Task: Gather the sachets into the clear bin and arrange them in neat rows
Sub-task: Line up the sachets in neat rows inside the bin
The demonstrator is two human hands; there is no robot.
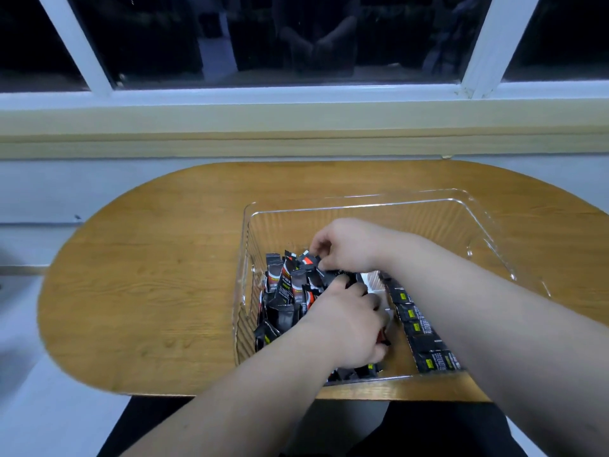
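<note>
Many sachets (280,291) crowd the clear bin (362,206); left grip (346,328) and right grip (342,249) each apparently pinch some.

Sachets (286,291) in bin (487,232), bin on table (148,275), window (263,44) behind.

Indoor room beside a window; whether home or office cannot be told. A wood-grain tabletop (148,291) with rounded ends stands against a pale wall (99,183) beneath a white-framed window (481,44) with dark panes and a cream sill (296,120).
</note>
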